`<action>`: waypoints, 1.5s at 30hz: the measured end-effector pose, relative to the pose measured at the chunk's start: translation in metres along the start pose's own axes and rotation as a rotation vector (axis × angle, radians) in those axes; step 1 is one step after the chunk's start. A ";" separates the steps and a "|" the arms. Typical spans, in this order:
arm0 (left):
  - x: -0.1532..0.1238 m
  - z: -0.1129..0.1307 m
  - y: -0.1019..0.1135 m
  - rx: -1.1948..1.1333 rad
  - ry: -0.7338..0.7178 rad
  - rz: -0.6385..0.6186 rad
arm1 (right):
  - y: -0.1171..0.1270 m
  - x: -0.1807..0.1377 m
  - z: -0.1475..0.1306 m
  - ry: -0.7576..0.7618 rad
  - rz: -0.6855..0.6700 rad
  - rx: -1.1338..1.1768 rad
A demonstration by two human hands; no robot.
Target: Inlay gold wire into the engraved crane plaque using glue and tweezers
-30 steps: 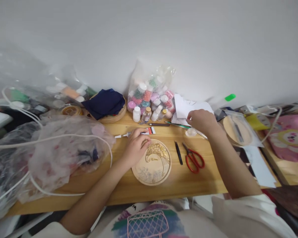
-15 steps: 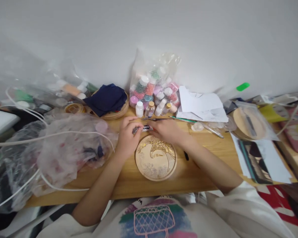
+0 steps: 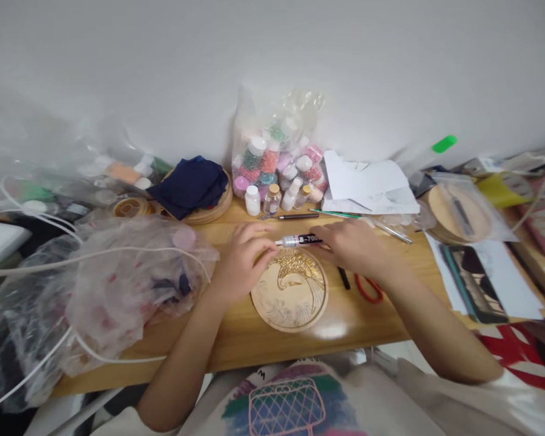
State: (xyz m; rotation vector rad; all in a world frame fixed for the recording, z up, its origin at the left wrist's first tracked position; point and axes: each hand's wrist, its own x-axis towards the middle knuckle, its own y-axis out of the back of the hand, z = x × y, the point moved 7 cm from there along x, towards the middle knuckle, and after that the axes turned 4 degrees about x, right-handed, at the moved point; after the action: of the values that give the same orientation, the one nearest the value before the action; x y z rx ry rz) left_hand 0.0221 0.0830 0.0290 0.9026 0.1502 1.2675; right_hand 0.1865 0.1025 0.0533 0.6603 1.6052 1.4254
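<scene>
My right hand (image 3: 356, 245) is closed around the back end of a glue tube (image 3: 302, 240), silver and black with "B-7000" on its label. The tube lies sideways, its white nozzle pointing left. At that tip, the thumb and index finger of my left hand (image 3: 243, 260) are bent inward in a loose pinch; whether a cap is between them is too small to see. Just below the tube is a round wooden plaque (image 3: 272, 300), with a crane design partly covered in gold and outlined waves. Part of its upper edge is hidden by my left fingers and the tube.
Red-handled scissors (image 3: 369, 289) and a black stick (image 3: 344, 278) lie right of the plaque. Behind stand small bottles (image 3: 253, 201), a bag of coloured jars (image 3: 272, 145) and a dark pen-like tool (image 3: 298, 216). Crumpled plastic (image 3: 118, 272) and white cables fill the left; a phone (image 3: 476, 287) lies right.
The glue tube has moved right and toward me, over the plaque's top edge, and more of its label shows. My right hand has shifted right, uncovering the red scissors handle.
</scene>
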 end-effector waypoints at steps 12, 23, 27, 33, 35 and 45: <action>-0.010 0.032 -0.042 -0.160 -0.092 -0.367 | -0.004 -0.058 -0.003 0.130 0.370 0.007; 0.000 0.047 -0.027 -0.308 -0.028 -0.259 | -0.009 -0.089 0.019 -0.103 0.689 0.723; 0.003 0.063 -0.034 -0.351 -0.079 -0.432 | -0.045 -0.077 0.005 -0.089 0.587 1.529; 0.005 0.064 -0.045 -0.313 -0.120 -0.529 | -0.071 -0.083 0.010 -0.362 0.800 1.857; 0.004 0.061 -0.046 -0.304 -0.146 -0.526 | -0.074 -0.088 0.014 -0.416 0.846 1.889; 0.023 0.026 -0.058 -0.319 -0.015 -0.439 | -0.090 -0.122 0.030 -0.775 1.236 1.632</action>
State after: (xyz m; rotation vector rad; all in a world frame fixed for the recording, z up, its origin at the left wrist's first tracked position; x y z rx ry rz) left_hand 0.0881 0.0888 0.0167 0.5636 0.1211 0.8443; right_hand 0.2859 -0.0028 -0.0014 2.9820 1.3250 -0.0995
